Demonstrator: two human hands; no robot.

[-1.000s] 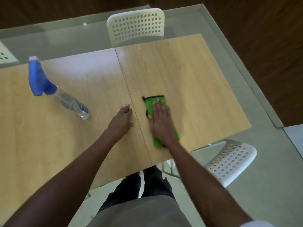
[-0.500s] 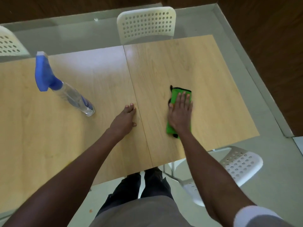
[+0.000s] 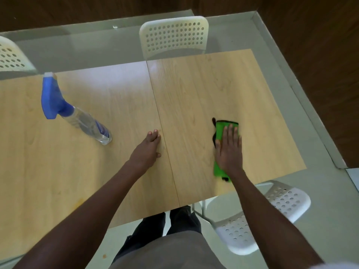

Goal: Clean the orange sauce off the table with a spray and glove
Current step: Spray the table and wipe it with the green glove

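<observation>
Head view, looking down on a light wood worktop (image 3: 108,105) made of two panels, seam running from the far edge toward the person. Right hand (image 3: 229,150) lies flat, palm down, on a green glove (image 3: 220,129) with black trim on the right panel; fingers (image 3: 231,133) straight and close together, pressing on the cloth, not curled round it. Glove's far end sticks out past the fingertips, its near end shows below the wrist, close to the near edge of the worktop. Green edges look slightly blurred.

Left hand (image 3: 145,152) rests palm down on the left panel, just beside the seam, fingers straight and together, thumb out toward the seam, holding nothing.

Spray bottle (image 3: 85,123) stands on the left panel, well apart from both hands: clear body, blue trigger head (image 3: 51,98). In this wide-angle view it leans toward the far left.

Faint orange-yellow smear (image 3: 80,200) on the left panel close to the near edge, next to the left forearm; small and dim, hard to tell more. No orange visible around the glove.

White perforated chairs: one (image 3: 174,35) at the far side, one (image 3: 11,55) at far left, one (image 3: 272,210) at near right, partly under the worktop. Grey floor (image 3: 320,191), dark wood wall behind. Person's dark trousers and grey top at bottom centre.
</observation>
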